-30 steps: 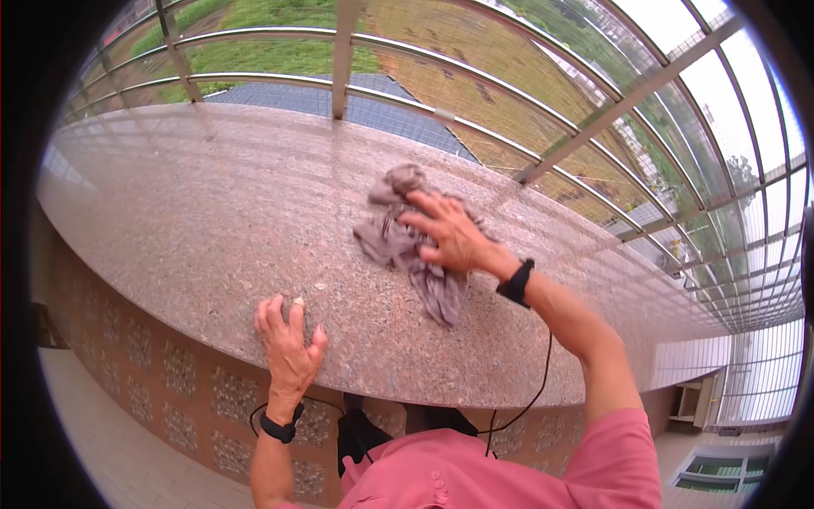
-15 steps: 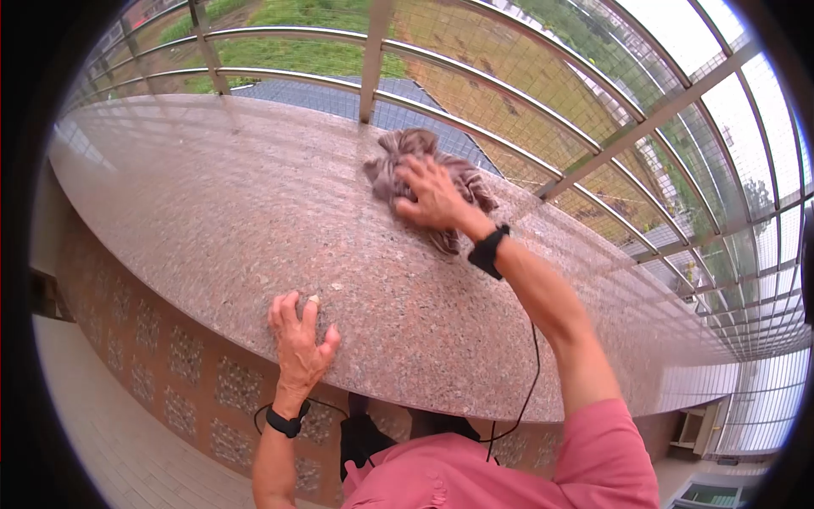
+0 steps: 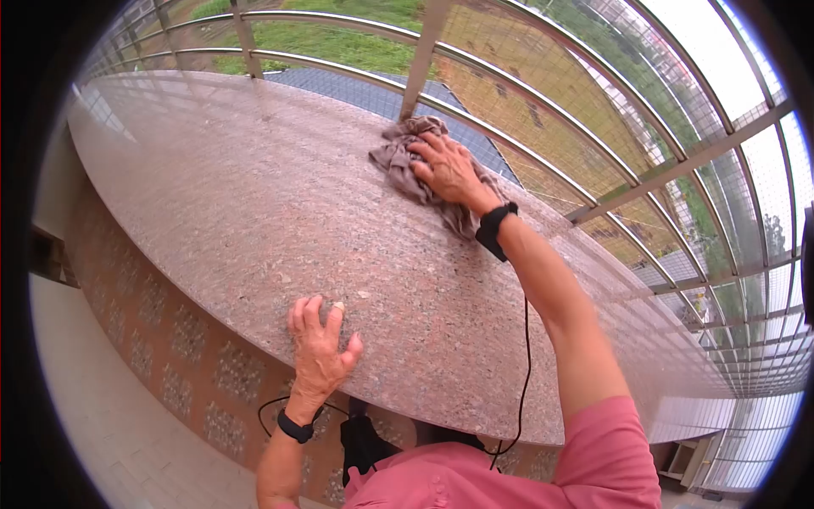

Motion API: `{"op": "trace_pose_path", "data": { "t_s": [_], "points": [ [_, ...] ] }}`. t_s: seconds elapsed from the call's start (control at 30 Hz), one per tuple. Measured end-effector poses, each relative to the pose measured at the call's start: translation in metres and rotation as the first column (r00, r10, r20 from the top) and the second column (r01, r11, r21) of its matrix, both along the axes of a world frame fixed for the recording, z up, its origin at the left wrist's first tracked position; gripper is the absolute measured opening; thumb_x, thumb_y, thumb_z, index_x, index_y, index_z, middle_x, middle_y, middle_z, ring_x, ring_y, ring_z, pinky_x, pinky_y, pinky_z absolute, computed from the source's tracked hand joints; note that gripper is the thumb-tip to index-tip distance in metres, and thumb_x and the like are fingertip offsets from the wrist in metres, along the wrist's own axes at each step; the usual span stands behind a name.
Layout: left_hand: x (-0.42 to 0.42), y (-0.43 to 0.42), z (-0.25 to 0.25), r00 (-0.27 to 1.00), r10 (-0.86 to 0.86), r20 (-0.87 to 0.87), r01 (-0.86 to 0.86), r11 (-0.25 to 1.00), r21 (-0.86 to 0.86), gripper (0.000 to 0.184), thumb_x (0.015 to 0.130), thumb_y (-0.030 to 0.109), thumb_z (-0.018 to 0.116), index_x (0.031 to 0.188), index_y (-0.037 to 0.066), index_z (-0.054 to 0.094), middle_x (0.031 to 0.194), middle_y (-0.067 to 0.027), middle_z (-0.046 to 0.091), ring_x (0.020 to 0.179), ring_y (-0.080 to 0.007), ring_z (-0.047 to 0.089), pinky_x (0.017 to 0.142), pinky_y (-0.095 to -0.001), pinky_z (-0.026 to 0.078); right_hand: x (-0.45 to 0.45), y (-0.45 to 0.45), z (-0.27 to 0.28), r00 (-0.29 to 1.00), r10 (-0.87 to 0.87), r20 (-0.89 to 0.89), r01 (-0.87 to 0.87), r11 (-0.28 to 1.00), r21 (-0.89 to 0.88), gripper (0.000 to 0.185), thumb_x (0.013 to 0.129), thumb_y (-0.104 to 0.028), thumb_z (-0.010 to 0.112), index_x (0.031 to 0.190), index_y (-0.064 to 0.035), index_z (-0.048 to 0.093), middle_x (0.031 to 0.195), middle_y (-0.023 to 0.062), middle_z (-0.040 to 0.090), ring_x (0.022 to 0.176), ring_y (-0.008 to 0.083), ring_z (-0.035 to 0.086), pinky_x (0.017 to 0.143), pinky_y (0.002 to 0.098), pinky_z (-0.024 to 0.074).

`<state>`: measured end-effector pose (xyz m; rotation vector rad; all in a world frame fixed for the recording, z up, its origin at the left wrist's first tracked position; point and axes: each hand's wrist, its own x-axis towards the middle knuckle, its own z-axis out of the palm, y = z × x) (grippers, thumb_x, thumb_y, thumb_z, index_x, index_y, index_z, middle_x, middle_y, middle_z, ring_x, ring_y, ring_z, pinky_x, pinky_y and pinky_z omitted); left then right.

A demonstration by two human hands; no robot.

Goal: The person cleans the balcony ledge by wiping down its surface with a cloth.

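Note:
A crumpled grey-brown cloth [image 3: 398, 164] lies on the pinkish granite slab [image 3: 246, 195], close to the base of a railing post. My right hand [image 3: 449, 171] is pressed down on this cloth, its fingers bent over the folds and the thumb out to the side. The palm hides part of the fabric. Near the slab's front edge, my left hand [image 3: 322, 346] rests on the stone with fingers apart and slightly curled, holding nothing. One of its fingertips has a pale covering. Each wrist wears a black band.
Metal railing bars [image 3: 339, 69] with wire mesh run along the slab's far side. A thin black cable [image 3: 527, 356] hangs from the right wrist across the slab's front edge. Below lies a patterned tile floor [image 3: 199, 343].
The cloth under my right hand has shifted left and away from me, up against the railing post. The camera view has turned slightly; my left hand stays at the front edge.

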<state>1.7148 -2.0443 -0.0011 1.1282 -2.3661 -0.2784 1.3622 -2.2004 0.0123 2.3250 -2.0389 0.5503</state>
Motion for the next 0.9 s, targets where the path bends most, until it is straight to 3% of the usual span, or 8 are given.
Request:
{"op": "trace_pose_path", "data": {
  "t_s": [0.07,0.17,0.2,0.23,0.37,0.53,0.67,0.9],
  "points": [
    [0.001,-0.001,-0.001,0.999,-0.012,-0.032,0.013,1.000,0.026,0.051,0.074,0.028,0.068,0.115,0.002,0.056,0.125,-0.0229,0.042,0.121,-0.0446,0.037,0.103,-0.0599,0.030,0.000,-0.023,0.001,0.997,-0.031,0.077,0.027,0.998,0.051,0.043,0.091,-0.043,0.052,0.127,-0.0189,0.058,0.134,0.0107,0.050,0.130,0.0389,0.041,0.100,0.0545,0.0358],
    [0.001,-0.001,-0.004,0.999,-0.011,-0.039,0.011,1.000,0.007,0.051,0.074,0.029,0.067,0.116,0.002,0.056,0.125,-0.0231,0.043,0.121,-0.0445,0.038,0.104,-0.0599,0.030,0.009,-0.025,-0.007,0.998,-0.054,0.027,0.055,0.998,-0.015,0.044,0.091,-0.042,0.052,0.127,-0.0164,0.057,0.134,0.0119,0.050,0.130,0.0384,0.041,0.099,0.0540,0.0367],
    [0.001,-0.001,-0.003,0.999,0.000,-0.045,0.000,1.000,0.003,0.051,0.074,0.029,0.067,0.116,0.002,0.056,0.125,-0.0231,0.043,0.121,-0.0445,0.038,0.104,-0.0599,0.030,0.019,-0.015,-0.010,0.998,-0.066,-0.019,0.064,0.994,-0.087,0.046,0.092,-0.041,0.051,0.128,-0.0129,0.055,0.136,0.0145,0.047,0.133,0.0398,0.037,0.102,0.0551,0.0349],
    [0.001,-0.001,-0.003,0.999,-0.001,-0.036,0.001,1.000,0.003,0.051,0.075,0.029,0.067,0.115,0.002,0.056,0.125,-0.0234,0.043,0.121,-0.0445,0.038,0.104,-0.0600,0.030,0.033,-0.006,-0.005,0.996,-0.079,-0.027,0.079,0.997,0.010,0.049,0.092,-0.041,0.050,0.131,-0.0114,0.053,0.141,0.0169,0.044,0.136,0.0418,0.034,0.107,0.0563,0.0306],
    [0.002,-0.001,-0.002,1.000,-0.013,-0.015,0.014,1.000,0.012,0.052,0.074,0.027,0.069,0.118,0.002,0.055,0.126,-0.0237,0.042,0.122,-0.0459,0.038,0.103,-0.0595,0.031,0.073,0.028,0.001,0.977,0.212,0.022,-0.214,0.973,0.092,0.052,0.094,-0.042,0.050,0.136,-0.0120,0.050,0.148,0.0150,0.038,0.139,0.0433,0.029,0.111,0.0571,0.0246],
    [0.001,0.001,-0.002,1.000,-0.019,-0.006,0.019,1.000,0.023,0.052,0.075,0.028,0.067,0.118,0.001,0.055,0.126,-0.0246,0.042,0.122,-0.0467,0.037,0.103,-0.0602,0.031,0.060,0.000,0.007,0.959,0.279,0.046,-0.282,0.950,0.135,0.048,0.095,-0.041,0.051,0.137,-0.0183,0.049,0.150,0.0145,0.036,0.139,0.0476,0.027,0.110,0.0617,0.0229],
    [0.002,0.000,-0.003,1.000,-0.016,0.015,0.015,1.000,0.012,0.051,0.076,0.031,0.066,0.116,0.001,0.055,0.125,-0.0251,0.042,0.120,-0.0472,0.038,0.102,-0.0607,0.031,0.063,-0.054,-0.001,0.987,0.161,0.002,-0.160,0.984,0.080,0.048,0.093,-0.047,0.051,0.135,-0.0259,0.052,0.148,0.0146,0.038,0.137,0.0461,0.030,0.106,0.0615,0.0274],
    [0.000,-0.003,0.000,1.000,-0.016,-0.007,0.016,1.000,0.027,0.047,0.076,0.030,0.065,0.112,0.000,0.057,0.124,-0.0264,0.042,0.118,-0.0461,0.038,0.101,-0.0618,0.032,0.082,-0.103,0.002,1.000,-0.006,0.026,0.003,0.990,0.140,0.050,0.090,-0.049,0.051,0.136,-0.0273,0.052,0.148,0.0153,0.037,0.136,0.0449,0.030,0.102,0.0676,0.0240]
  ]
}}
